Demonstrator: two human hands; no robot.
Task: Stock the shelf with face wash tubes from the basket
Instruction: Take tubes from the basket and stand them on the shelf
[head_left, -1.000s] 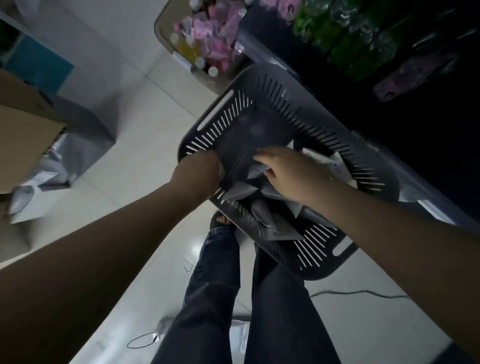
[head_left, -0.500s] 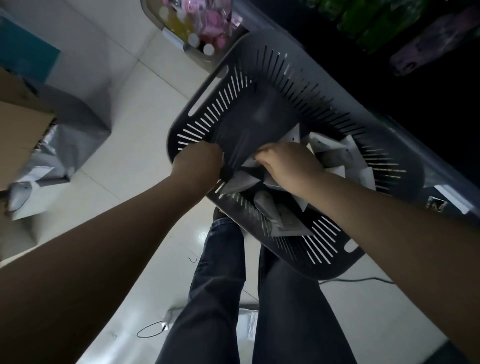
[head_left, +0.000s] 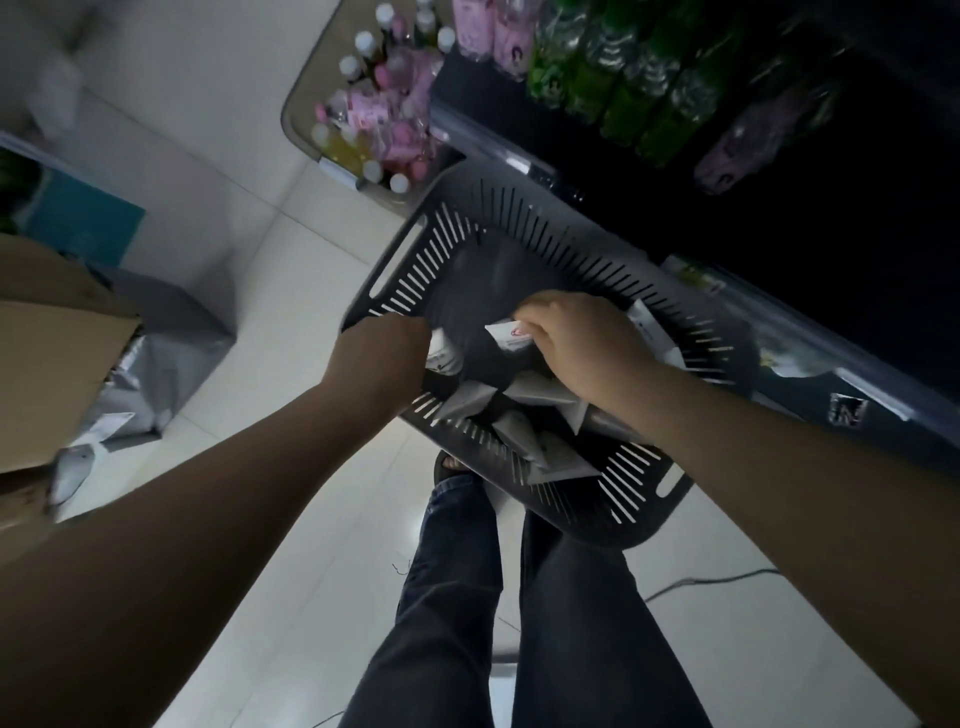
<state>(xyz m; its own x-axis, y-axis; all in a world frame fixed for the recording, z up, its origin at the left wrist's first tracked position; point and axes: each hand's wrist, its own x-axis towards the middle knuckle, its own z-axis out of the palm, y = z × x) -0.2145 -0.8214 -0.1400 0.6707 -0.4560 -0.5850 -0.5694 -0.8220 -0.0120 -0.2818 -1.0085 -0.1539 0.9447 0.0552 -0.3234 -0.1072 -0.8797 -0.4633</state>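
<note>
1. Nearest: loose pile of white tubes (head_left: 524, 441) lying flat and criss-crossed at the near end of the dark basket (head_left: 631, 519).
2. Left hand (head_left: 376, 358) clamped on the basket's left rim, steadying it.
3. Right hand (head_left: 576, 343) inside the basket, curled around one tube (head_left: 509, 335), long axis pointing left toward the left hand.
4. Farthest: dark shelf (head_left: 779, 332) to the right and beyond, nearer the right hand, so probably a lift up and rightward.

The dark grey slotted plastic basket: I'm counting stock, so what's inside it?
The dark grey slotted plastic basket holds loose white face wash tubes; the right hand grips one. Tubes beneath that hand and forearm are covered, so no exact count.
</note>
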